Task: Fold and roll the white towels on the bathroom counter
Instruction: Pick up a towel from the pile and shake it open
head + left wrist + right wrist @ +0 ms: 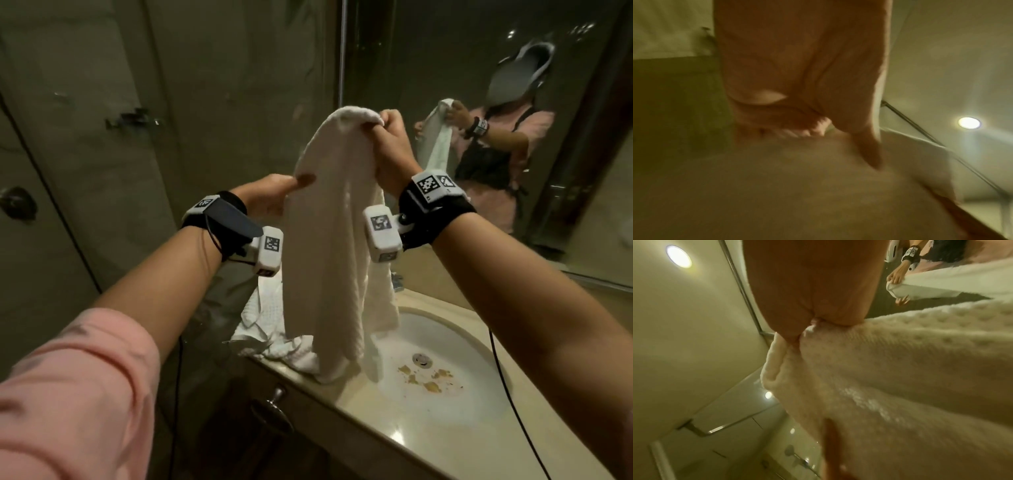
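I hold a white towel (pixel 329 240) up in front of me above the counter (pixel 445 445). My right hand (pixel 387 137) grips its top corner in a fist, high near the mirror. My left hand (pixel 287 192) is lower, at the towel's left edge, with the thumb on the front and the fingers behind the cloth. The towel hangs long and its lower end rests on the counter's front edge. The right wrist view shows the towel (pixel 900 369) bunched in my right hand (pixel 807 327). The left wrist view is blurred, with my left hand (pixel 818 128) against the towel (pixel 797 194). A second white towel (pixel 263 322) lies crumpled on the counter's left end.
A white sink (pixel 462 342) with brown bits near its drain lies right of the hanging towel, a faucet (pixel 397 282) behind it. The mirror (pixel 479 68) backs the counter. A glass shower wall (pixel 85 171) stands left. A black cable (pixel 507 394) crosses the counter's right side.
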`<action>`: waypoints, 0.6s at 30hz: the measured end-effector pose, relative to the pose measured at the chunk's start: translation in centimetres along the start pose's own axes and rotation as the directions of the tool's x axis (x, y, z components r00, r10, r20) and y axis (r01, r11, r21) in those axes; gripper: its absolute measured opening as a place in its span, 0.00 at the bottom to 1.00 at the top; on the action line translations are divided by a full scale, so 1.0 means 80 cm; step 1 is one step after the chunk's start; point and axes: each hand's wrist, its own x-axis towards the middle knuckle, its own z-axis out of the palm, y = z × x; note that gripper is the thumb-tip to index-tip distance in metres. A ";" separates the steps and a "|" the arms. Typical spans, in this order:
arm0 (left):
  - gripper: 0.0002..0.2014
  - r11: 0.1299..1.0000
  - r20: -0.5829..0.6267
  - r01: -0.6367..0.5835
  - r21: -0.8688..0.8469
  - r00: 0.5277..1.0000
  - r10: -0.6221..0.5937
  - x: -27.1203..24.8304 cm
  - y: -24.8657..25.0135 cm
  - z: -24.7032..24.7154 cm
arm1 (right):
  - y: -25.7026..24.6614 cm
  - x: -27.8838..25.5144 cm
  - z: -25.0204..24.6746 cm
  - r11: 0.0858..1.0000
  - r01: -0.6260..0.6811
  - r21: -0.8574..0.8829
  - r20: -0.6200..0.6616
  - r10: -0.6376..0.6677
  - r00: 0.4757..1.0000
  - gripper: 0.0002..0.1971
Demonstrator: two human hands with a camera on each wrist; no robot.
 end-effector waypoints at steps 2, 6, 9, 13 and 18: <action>0.43 0.999 0.209 0.003 0.049 0.978 -0.013 0.000 -0.017 0.012 | -0.026 -0.005 -0.013 0.999 -0.004 0.047 -0.093 0.008 0.996 0.07; 0.21 0.966 0.525 0.016 0.259 0.837 -0.155 0.010 -0.045 0.062 | -0.067 -0.019 -0.046 0.996 0.010 0.087 -0.180 0.006 0.984 0.06; 0.14 0.966 0.581 -0.005 0.259 0.800 -0.152 0.008 -0.044 0.113 | -0.079 -0.033 -0.078 0.998 0.009 0.069 -0.230 0.007 0.973 0.13; 0.13 0.983 0.618 0.035 0.181 0.773 -0.141 0.008 -0.031 0.171 | -0.084 -0.059 -0.121 1.000 -0.002 -0.028 -0.302 -0.007 0.953 0.16; 0.16 0.998 0.654 0.068 -0.006 0.755 -0.048 0.034 -0.018 0.232 | -0.084 -0.091 -0.180 0.998 -0.060 -0.012 -0.413 0.050 0.909 0.13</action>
